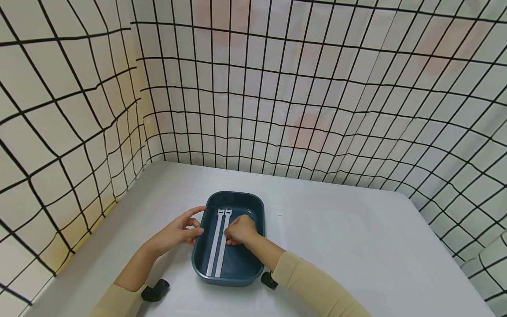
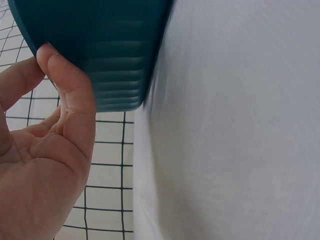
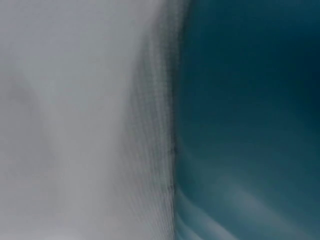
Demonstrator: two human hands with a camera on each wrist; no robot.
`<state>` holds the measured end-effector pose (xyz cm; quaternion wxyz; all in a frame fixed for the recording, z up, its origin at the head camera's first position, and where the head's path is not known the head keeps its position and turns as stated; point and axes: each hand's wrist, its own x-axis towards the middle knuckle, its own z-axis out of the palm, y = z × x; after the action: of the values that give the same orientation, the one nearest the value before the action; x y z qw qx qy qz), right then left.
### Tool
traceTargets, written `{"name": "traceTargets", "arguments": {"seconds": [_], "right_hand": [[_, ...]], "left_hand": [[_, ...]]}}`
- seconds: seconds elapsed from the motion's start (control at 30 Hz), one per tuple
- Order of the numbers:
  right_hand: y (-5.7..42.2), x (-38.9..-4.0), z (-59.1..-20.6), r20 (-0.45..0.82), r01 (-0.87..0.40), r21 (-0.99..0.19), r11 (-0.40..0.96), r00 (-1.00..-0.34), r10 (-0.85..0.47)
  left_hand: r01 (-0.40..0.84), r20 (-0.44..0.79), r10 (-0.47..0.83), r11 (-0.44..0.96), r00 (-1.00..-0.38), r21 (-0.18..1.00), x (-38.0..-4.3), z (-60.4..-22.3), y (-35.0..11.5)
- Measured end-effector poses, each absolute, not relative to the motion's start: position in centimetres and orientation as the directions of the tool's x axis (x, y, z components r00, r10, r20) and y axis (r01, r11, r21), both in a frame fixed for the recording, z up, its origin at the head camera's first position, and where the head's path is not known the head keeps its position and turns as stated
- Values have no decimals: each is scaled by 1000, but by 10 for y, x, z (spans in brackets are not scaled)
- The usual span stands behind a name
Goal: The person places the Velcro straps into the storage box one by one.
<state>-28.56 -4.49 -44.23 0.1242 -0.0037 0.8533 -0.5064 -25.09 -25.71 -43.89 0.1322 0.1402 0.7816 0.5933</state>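
A dark teal tray (image 1: 243, 264) holds two long white straps with slotted heads, lying side by side lengthwise. My left hand (image 1: 182, 231) grips the tray's left rim, index finger farther up and thumb lower down. In the left wrist view the bent fingers of that hand (image 2: 65, 115) meet the rim above the ribbed outer wall (image 2: 117, 75). My right hand (image 1: 242, 230) reaches over the right side into the tray and pinches the right strap (image 1: 222, 251) near its middle. Just left of it lies the other strap (image 1: 214, 246). The right wrist view shows only the tray's wall (image 3: 250, 125), blurred, beside the cloth.
The tray stands on a white-covered table (image 1: 336, 246). A faint pale strip (image 1: 280, 231) lies on the cloth right of the tray. Black grid mesh (image 1: 253, 88) lines the back and sides. Dark wrist devices (image 1: 156, 291) hang under both forearms.
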Motion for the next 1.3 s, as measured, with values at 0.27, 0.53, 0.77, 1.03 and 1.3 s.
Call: {"name": "traceTargets", "arguments": {"seconds": [0.27, 0.53, 0.77, 1.03, 1.3], "right_hand": [[-42, -289, -441, -199, 139, -915, 378, -972, -125], [-38, -291, -439, -76, 16, -949, 315, -981, -181], [-30, -287, -427, 1, -41, -991, 126, -954, -300], [-9, -278, -414, 44, -54, -998, 24, -947, -318], [12, -272, -413, 27, -22, -999, -23, -959, -283]], "left_hand": [[73, -35, 376, 267, -926, 961, -251, -440, -257], [64, -44, 375, 271, -926, 960, -253, -441, -256], [69, -41, 376, 273, -926, 960, -251, -442, -257], [51, -54, 376, 264, -925, 963, -251, -439, -256], [56, -48, 361, 274, -931, 960, -250, -440, -256]]}}
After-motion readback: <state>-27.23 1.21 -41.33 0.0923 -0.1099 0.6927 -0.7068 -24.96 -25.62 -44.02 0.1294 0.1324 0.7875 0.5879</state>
